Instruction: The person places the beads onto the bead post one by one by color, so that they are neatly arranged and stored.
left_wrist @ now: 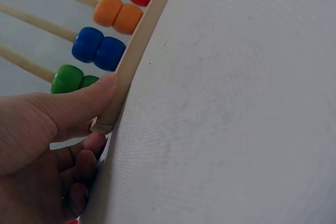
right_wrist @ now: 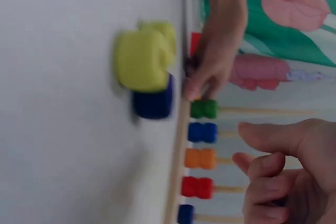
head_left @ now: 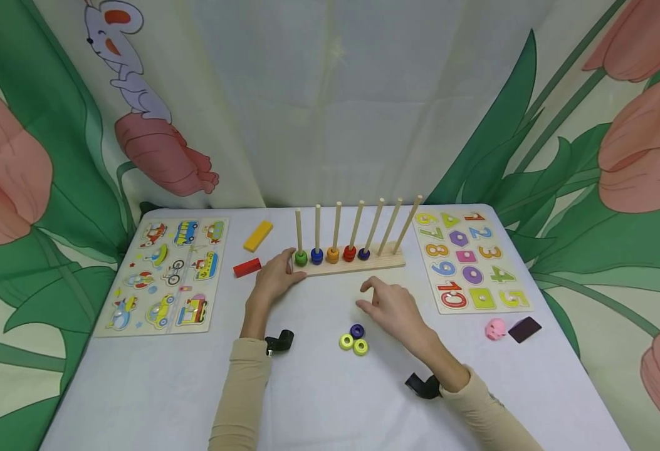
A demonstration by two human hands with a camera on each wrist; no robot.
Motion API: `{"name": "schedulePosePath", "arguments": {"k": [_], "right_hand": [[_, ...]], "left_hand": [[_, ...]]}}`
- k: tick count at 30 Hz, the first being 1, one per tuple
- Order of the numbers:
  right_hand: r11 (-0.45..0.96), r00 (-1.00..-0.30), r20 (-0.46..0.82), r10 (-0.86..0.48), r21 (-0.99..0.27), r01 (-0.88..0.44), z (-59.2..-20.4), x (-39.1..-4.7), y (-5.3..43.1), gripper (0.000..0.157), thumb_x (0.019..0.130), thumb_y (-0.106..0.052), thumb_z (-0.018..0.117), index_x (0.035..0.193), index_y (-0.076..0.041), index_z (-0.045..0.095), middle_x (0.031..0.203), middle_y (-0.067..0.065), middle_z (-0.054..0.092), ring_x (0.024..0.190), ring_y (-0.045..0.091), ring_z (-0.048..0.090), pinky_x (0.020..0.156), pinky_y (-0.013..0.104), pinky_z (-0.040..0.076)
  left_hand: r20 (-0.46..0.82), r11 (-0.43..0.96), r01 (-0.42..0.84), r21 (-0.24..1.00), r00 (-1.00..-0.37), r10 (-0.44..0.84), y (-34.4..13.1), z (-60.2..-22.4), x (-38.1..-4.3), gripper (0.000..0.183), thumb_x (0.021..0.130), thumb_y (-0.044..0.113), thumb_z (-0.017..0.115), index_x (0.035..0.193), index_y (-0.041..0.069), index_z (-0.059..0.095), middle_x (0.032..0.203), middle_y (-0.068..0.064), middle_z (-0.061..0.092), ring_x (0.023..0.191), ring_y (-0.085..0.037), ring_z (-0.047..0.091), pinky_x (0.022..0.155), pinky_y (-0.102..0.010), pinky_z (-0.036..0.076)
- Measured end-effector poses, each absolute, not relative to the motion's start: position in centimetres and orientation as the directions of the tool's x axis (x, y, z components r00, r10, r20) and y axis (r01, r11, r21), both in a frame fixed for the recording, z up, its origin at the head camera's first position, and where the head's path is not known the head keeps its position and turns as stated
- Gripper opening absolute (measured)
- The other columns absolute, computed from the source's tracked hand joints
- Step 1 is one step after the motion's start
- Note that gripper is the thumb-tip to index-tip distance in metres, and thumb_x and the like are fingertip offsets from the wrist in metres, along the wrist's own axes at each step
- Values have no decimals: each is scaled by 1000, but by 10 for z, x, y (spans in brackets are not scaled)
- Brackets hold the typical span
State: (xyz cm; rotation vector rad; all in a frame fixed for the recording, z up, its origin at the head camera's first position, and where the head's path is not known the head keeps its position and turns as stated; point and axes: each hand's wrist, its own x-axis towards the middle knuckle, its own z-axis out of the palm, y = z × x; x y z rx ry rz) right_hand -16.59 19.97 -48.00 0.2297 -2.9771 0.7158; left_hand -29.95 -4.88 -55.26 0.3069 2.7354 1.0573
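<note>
My left hand (head_left: pixel 275 275) grips the left end of a wooden peg stand (head_left: pixel 358 269), thumb along its front edge in the left wrist view. From left to right its pegs carry green beads (head_left: pixel 301 258), blue beads (left_wrist: pixel 97 50), orange beads (right_wrist: pixel 200 159), red beads (head_left: pixel 349 253) and one dark blue bead (head_left: pixel 364 254); the two rightmost pegs are bare. My right hand (head_left: pixel 395 308) hovers in front of the stand, fingers loosely bent, holding nothing. Nearer to me lie two yellow-green beads (head_left: pixel 360 347) and a dark blue bead (head_left: pixel 356 331), touching one another.
A vehicle puzzle board (head_left: pixel 182 289) lies on the left, a number puzzle board (head_left: pixel 442 250) on the right. Beside the stand are a yellow block (head_left: pixel 258 236) and a red block (head_left: pixel 247 268). A pink pig figure (head_left: pixel 496 329) and a dark block (head_left: pixel 524 329) sit at right.
</note>
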Motion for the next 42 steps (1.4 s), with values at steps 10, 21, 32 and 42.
{"name": "schedulePosePath", "arguments": {"k": [10, 21, 32, 42], "right_hand": [[842, -987, -68, -145, -532, -87, -519, -140, 194, 25, 80, -30, 76, 97, -14, 68, 56, -11, 48, 47, 6, 44, 45, 25, 35], [846, -991, -53, -127, -528, -80, -519, -137, 190, 28, 83, -31, 73, 97, -7, 68, 54, -10, 48, 45, 5, 42, 42, 23, 33], [833, -982, 188, -31, -538, -130, -434, -179, 208, 35, 90, -39, 63, 107, -8, 66, 56, -3, 48, 44, 13, 42, 41, 28, 32], [843, -892, 453, 1, -480, -243, -362, -233, 226, 42, 92, -40, 60, 109, -2, 65, 57, 3, 48, 46, 18, 42, 43, 33, 30]], "left_hand": [[-102, 723, 113, 682, -964, 247, -49, -554, -300, 71, 82, 38, 74, 142, 14, 43, 79, -3, 54, 66, -19, 48, 57, -32, 34], [-100, 723, 126, 679, -960, 262, -49, -554, -300, 71, 82, 39, 73, 142, 14, 43, 78, -3, 54, 66, -19, 48, 57, -31, 34], [-112, 731, 111, 674, -962, 250, -48, -555, -300, 71, 83, 39, 73, 142, 14, 42, 79, -3, 53, 66, -19, 48, 57, -31, 33], [-115, 730, 109, 675, -962, 249, -49, -554, -300, 71, 83, 39, 73, 142, 15, 42, 79, -3, 53, 66, -19, 48, 57, -31, 34]]}}
